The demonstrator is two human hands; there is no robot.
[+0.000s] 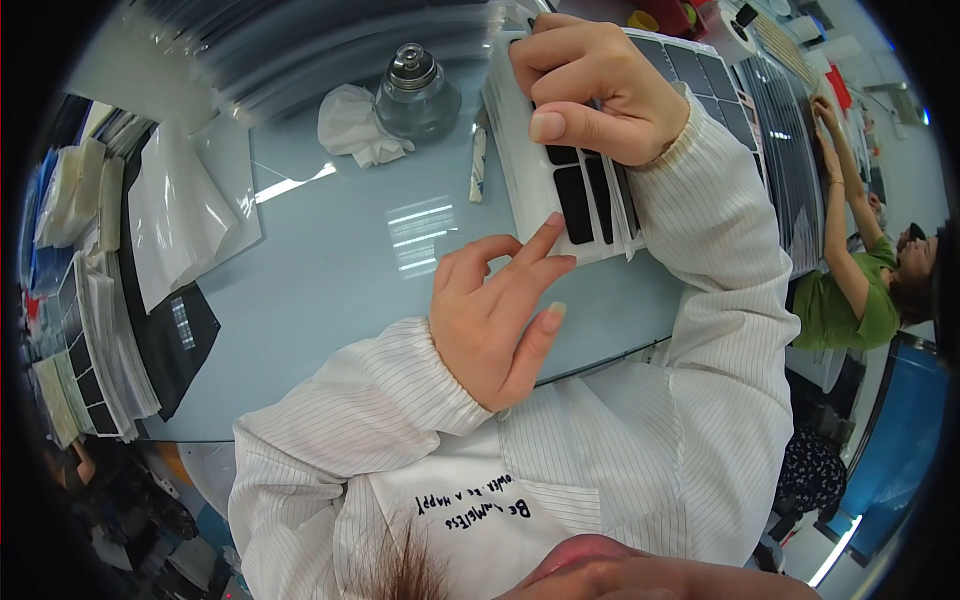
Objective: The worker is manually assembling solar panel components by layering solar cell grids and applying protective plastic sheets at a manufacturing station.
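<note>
A thick stack of white sheets [528,190] bearing black rounded rectangles [573,205] lies at the far middle of the table. My left hand [490,315] is at its near left edge, fingers spread and holding nothing. The index fingertip rests on or just over the top sheet beside a black rectangle. Over the far part of the stack, my right hand [605,95] is closed, with its fingers curled and thumb bent inward. A small dark bit shows by its fingertips, but I cannot make out what it is. That hand and sleeve hide part of the stack.
Left of the stack stand a glass bottle with a metal top [420,95], a crumpled white tissue [358,125] and a slim white stick [478,165]. Glossy film [180,215] and piled sheets [100,330] lie at far left. A person in green [860,300] works at right.
</note>
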